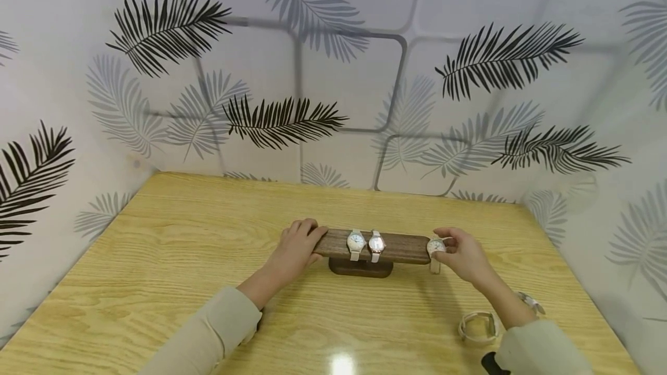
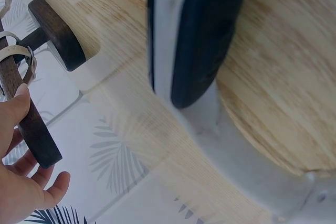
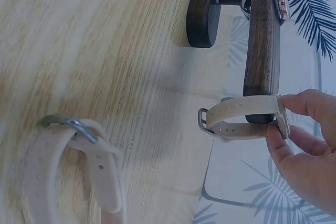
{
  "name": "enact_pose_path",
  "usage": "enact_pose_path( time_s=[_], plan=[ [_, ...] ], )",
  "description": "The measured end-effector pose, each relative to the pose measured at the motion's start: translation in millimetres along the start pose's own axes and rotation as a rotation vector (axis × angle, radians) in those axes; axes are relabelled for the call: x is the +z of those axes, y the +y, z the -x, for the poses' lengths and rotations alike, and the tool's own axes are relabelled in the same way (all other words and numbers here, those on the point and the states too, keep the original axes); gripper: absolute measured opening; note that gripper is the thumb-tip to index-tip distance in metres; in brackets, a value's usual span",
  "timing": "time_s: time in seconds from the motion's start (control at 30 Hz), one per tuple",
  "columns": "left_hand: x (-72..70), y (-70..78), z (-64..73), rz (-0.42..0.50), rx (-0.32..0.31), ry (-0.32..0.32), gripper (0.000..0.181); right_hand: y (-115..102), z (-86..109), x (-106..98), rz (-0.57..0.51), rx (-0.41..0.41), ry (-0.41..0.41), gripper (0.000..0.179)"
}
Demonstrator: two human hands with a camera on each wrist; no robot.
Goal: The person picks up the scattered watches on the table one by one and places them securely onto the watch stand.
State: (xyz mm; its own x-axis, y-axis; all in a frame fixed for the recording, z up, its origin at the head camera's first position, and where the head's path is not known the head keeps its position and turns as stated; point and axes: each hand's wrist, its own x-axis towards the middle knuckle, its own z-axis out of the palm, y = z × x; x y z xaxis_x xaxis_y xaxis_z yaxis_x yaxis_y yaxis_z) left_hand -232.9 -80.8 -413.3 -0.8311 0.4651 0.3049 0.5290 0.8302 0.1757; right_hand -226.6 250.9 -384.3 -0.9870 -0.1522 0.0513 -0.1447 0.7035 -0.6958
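A dark wooden watch stand (image 1: 403, 247) has a long top bar on a short post over a rounded base (image 1: 361, 269). My left hand (image 1: 297, 246) grips the bar's left end, thumb on one side and fingers on the other. Two watches with pale straps, one (image 1: 356, 242) beside the other (image 1: 376, 243), sit around the bar left of its middle. At the right end, my right hand (image 1: 465, 254) pinches a third watch (image 1: 435, 246) by its case. Its buckled cream strap (image 3: 241, 104) loops around the tip of the bar in the right wrist view.
A buckled pale watch (image 1: 476, 341) lies on the wooden table (image 1: 208, 247) below my right forearm. Another watch (image 1: 531, 302) lies just beyond that forearm, partly hidden. A patterned wall (image 1: 339, 91) with feather prints rises behind the table.
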Motion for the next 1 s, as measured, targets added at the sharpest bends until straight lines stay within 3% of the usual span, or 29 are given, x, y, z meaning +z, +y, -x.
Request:
enact_pose_path(
  time_s=[0.13, 0.23, 0.43, 0.73, 1.0],
  plan=[
    [-0.1, 0.1, 0.2, 0.002, 0.006, 0.008, 0.049, 5, 0.6, 1, 0.009, 0.005, 0.041, 0.044],
    [0.1, -0.1, 0.6, 0.008, 0.008, 0.010, 0.049, 13, 0.6, 4, -0.007, -0.045, 0.079, 0.042],
    [0.5, -0.5, 0.0, 0.000, 0.005, 0.003, 0.049, 12, 7.3, 4, 0.012, -0.112, 0.038, 0.044],
    [1.8, -2.2, -1.0, 0.011, -0.002, 0.000, 0.048, 16, 8.3, 7, 0.086, -0.200, 0.089, 0.038],
    [1.5, -2.5, -0.7, 0.026, 0.013, 0.009, 0.048, 22, 4.7, 4, 0.028, -0.250, 0.064, 0.037]
  ],
)
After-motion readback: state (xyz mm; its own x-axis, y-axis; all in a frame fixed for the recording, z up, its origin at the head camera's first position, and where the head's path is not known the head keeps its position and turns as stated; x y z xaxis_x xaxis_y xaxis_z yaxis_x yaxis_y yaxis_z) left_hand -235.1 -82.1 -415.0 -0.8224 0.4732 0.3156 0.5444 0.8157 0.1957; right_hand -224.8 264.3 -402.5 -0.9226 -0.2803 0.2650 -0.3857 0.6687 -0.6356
